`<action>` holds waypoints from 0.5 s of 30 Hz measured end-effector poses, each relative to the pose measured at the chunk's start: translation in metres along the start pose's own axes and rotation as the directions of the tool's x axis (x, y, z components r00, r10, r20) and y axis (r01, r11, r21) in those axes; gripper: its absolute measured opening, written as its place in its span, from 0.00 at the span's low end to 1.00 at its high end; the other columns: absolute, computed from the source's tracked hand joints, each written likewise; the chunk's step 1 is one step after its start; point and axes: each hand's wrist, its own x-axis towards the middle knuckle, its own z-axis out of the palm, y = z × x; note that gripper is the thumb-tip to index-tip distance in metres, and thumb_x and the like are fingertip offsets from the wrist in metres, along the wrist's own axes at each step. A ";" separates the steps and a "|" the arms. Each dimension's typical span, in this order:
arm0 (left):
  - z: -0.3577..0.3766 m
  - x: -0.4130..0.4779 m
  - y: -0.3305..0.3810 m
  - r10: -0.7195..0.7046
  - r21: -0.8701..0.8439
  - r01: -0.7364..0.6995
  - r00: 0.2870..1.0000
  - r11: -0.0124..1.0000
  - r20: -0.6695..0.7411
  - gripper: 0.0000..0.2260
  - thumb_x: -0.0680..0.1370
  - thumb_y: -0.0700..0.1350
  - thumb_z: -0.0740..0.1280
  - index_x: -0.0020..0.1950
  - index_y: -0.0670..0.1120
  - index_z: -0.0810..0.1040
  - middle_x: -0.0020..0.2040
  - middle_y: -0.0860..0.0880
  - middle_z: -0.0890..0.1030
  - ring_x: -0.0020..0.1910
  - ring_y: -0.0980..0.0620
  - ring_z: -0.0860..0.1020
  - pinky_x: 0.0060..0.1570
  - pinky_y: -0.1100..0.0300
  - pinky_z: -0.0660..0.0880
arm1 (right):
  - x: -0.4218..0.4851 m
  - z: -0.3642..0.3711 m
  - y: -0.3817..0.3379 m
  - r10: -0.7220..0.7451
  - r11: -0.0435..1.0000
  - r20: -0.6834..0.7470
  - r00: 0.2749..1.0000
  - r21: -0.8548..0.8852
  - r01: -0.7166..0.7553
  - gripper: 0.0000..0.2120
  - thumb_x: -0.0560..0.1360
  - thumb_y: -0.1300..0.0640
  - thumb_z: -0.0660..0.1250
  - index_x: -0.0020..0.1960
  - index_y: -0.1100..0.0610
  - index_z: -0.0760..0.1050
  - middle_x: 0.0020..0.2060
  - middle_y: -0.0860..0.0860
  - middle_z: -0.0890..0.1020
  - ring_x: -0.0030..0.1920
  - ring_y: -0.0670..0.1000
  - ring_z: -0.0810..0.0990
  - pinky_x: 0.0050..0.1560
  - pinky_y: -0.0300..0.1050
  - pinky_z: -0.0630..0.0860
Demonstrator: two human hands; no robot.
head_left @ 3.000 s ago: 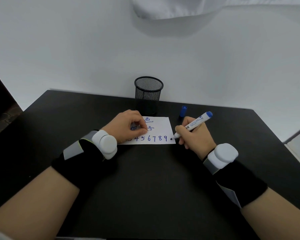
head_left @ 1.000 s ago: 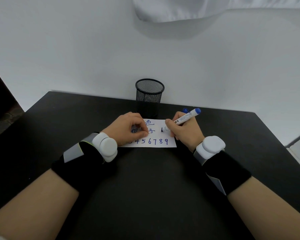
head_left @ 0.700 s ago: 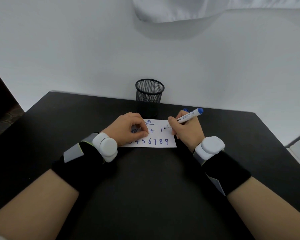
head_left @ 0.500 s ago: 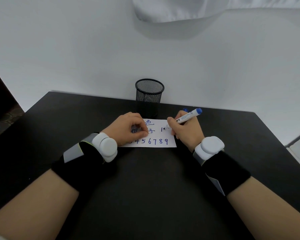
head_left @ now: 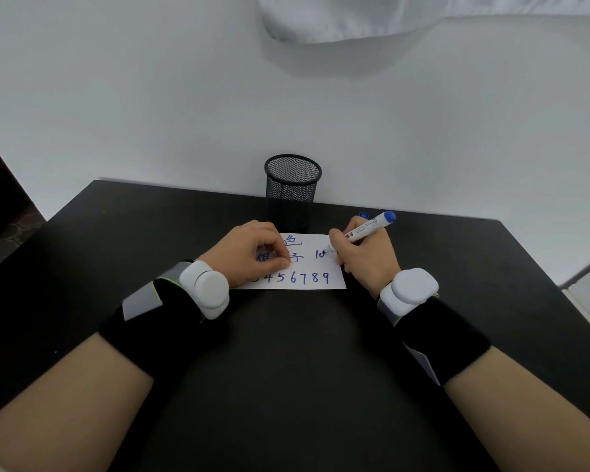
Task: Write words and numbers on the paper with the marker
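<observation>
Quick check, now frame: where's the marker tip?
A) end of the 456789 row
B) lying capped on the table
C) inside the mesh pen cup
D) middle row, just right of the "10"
D: the right hand grips the marker, and its tip sits on the paper just right of the "10". That is one row above the line of digits.

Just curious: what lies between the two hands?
White paper with blue writing spans the gap between left hand and right hand, in the head view.
</observation>
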 end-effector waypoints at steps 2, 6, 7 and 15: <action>0.000 0.000 0.001 -0.004 -0.001 0.004 1.000 1.000 0.004 0.04 0.73 0.49 0.71 0.46 0.52 0.81 0.49 0.56 0.78 0.51 0.56 0.74 0.54 0.60 0.72 | 0.000 0.000 0.000 -0.004 1.000 -0.002 1.000 0.011 0.004 0.13 0.76 0.54 0.69 0.43 0.65 0.73 0.34 0.61 0.82 0.23 0.42 0.75 0.35 0.42 0.78; 0.000 0.000 0.000 -0.006 -0.004 0.006 1.000 1.000 0.001 0.04 0.73 0.49 0.71 0.46 0.52 0.82 0.49 0.56 0.78 0.51 0.55 0.74 0.54 0.59 0.72 | -0.001 0.001 -0.001 -0.016 1.000 0.019 1.000 0.017 0.016 0.12 0.76 0.54 0.69 0.40 0.61 0.73 0.31 0.58 0.82 0.22 0.41 0.75 0.33 0.40 0.75; 0.000 0.000 0.000 -0.005 -0.002 0.005 1.000 1.000 0.001 0.04 0.73 0.49 0.71 0.46 0.52 0.82 0.49 0.56 0.78 0.51 0.55 0.74 0.54 0.59 0.72 | -0.001 0.001 -0.001 -0.017 1.000 0.014 1.000 0.026 0.016 0.12 0.76 0.54 0.69 0.39 0.61 0.72 0.31 0.59 0.82 0.22 0.41 0.74 0.32 0.40 0.75; 0.000 0.001 0.000 -0.008 -0.001 0.008 1.000 1.000 0.021 0.03 0.73 0.49 0.71 0.46 0.54 0.81 0.49 0.57 0.78 0.52 0.57 0.74 0.53 0.62 0.72 | -0.002 0.001 -0.002 0.016 0.990 -0.043 0.999 0.143 -0.009 0.14 0.77 0.53 0.68 0.40 0.63 0.72 0.29 0.58 0.81 0.22 0.43 0.74 0.27 0.36 0.72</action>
